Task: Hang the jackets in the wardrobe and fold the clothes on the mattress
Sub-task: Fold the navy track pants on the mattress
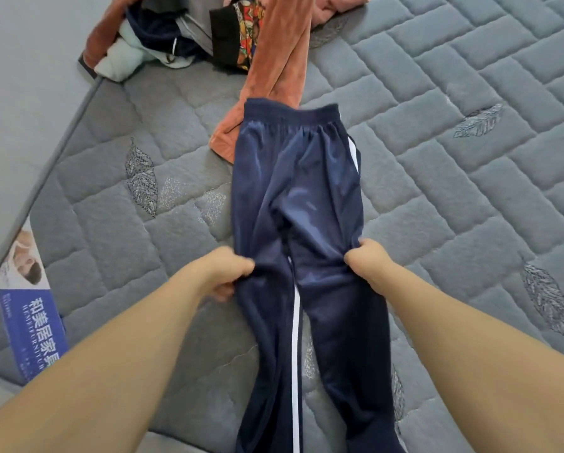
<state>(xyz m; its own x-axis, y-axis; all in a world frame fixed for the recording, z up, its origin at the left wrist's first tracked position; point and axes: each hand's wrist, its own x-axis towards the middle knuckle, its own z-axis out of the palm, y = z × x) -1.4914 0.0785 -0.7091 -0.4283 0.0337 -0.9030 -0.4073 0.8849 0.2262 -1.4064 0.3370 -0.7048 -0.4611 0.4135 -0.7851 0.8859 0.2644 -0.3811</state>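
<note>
Navy track trousers [301, 197] with white side stripes lie lengthwise on the grey quilted mattress [453, 178], waistband at the far end, legs running off the near edge. My left hand [228, 273] grips the trousers' left edge at about thigh height. My right hand [367, 256] grips the right edge at the same height. Both hands have their fingers curled into the fabric.
An orange velvety garment [274, 60] stretches from the trousers' waistband to the far pile. That pile of mixed clothes [182, 37] sits at the mattress's far left corner. A blue and white label [35, 315] lies on the left edge, with floor beyond.
</note>
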